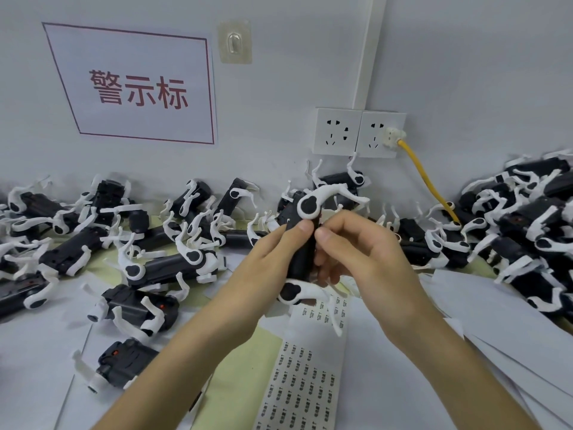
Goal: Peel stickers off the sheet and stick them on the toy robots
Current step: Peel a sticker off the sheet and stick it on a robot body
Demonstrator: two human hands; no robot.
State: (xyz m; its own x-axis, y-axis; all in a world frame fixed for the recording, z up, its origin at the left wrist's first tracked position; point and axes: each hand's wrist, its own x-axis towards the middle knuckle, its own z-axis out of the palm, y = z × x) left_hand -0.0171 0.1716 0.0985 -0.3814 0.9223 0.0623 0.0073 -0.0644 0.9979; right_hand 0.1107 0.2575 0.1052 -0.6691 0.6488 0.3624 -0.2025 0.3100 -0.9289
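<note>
Two grips, left hand (269, 259), right hand (369, 252), clamped on toy robot (300, 259), sticker sheet (305, 386) below

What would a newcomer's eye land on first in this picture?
Dead centre, the left hand and right hand grip one black-and-white toy robot above the sticker sheet. Heaps of the same toys crowd the table behind, thickest at far right. Upper left, a wall sign with big red characters stands out.

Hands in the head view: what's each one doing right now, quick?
Left hand: holding the black-and-white toy robot, thumb on its body.
Right hand: holding the same toy robot, thumb pressed on its body.
</note>
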